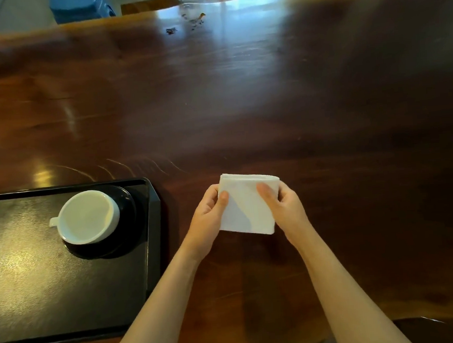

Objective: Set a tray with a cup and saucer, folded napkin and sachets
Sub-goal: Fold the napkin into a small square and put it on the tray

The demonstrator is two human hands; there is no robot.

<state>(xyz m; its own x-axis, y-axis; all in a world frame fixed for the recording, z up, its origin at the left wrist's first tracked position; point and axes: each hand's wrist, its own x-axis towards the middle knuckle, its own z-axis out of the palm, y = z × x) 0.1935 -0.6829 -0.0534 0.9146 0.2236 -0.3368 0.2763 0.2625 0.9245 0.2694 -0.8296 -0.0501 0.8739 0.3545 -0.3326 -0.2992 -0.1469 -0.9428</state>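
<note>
A white folded napkin is held over the dark wooden table, right of the tray. My left hand grips its left edge with the thumb on top, and my right hand grips its right edge the same way. A black tray lies at the lower left. On its far right part stands a white cup on a black saucer, handle pointing left. No sachets are in view.
The wooden table stretches far ahead and to the right. Small dark bits lie near its far edge. Blue stools stand beyond the table.
</note>
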